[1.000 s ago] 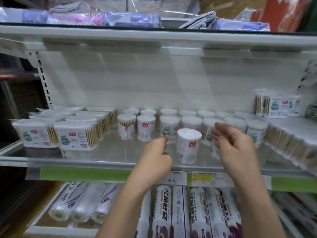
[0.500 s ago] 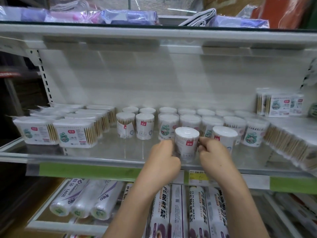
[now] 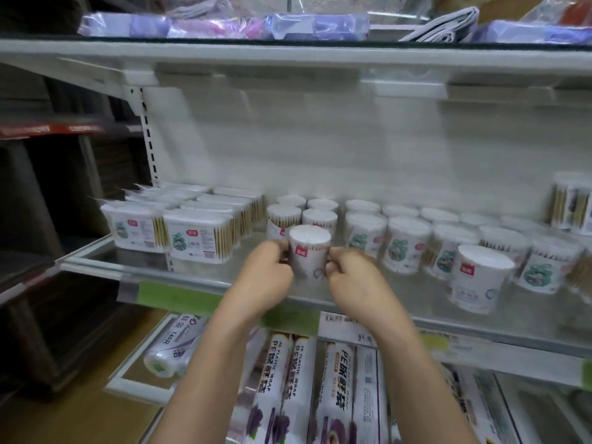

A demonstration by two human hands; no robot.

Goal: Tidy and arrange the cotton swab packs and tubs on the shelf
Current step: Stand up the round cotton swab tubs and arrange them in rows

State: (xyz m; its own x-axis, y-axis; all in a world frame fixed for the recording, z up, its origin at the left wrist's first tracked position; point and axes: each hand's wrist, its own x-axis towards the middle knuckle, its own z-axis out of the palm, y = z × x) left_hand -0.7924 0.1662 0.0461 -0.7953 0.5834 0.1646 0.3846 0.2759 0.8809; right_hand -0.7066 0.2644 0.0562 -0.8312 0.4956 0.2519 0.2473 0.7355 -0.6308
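Nearest, below the shelf edge (image 3: 179, 294), lie rolls of PE plastic wrap (image 3: 333, 389) on the lower level. Above them both hands close on one round cotton swab tub (image 3: 310, 251) standing at the front of the shelf: the left hand (image 3: 266, 277) pinches its left wall, the right hand (image 3: 355, 280) its right wall, fingertips low on the label. The tub looks light and stiff (thin clear plastic, probably a little slick), so a two-sided hold on the wall below the white lid should serve best; gripping by the lid risks popping it off, and squeezing hard may flex the wall. Another lone tub (image 3: 477, 280) stands forward at the right, apart from the rows. Behind, the rows of tubs (image 3: 403, 241) stand close together, with rectangular swab packs (image 3: 198, 235) to the left. Farthest right, more swab packs (image 3: 570, 209) sit stacked near the back panel.
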